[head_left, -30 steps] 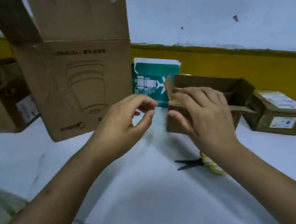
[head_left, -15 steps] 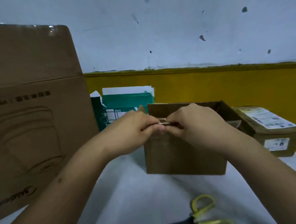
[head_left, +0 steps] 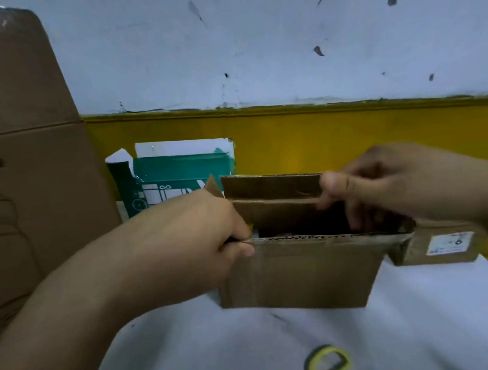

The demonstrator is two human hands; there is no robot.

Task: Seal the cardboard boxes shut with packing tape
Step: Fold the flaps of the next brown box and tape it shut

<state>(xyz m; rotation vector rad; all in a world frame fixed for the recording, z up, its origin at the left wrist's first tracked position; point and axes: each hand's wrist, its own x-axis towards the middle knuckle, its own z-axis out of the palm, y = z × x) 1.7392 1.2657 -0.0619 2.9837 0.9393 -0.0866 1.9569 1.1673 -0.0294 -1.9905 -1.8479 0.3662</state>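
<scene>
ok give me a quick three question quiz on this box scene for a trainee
1. True or false: the small brown box is already taped shut.
2. What lies on the table nearest the camera? A) a tape roll B) yellow-handled scissors C) a marker
3. Which of the two hands grips the left end of the box's near flap?

Key: 1 false, its top is open. 2 B. 3 the left hand.
</scene>
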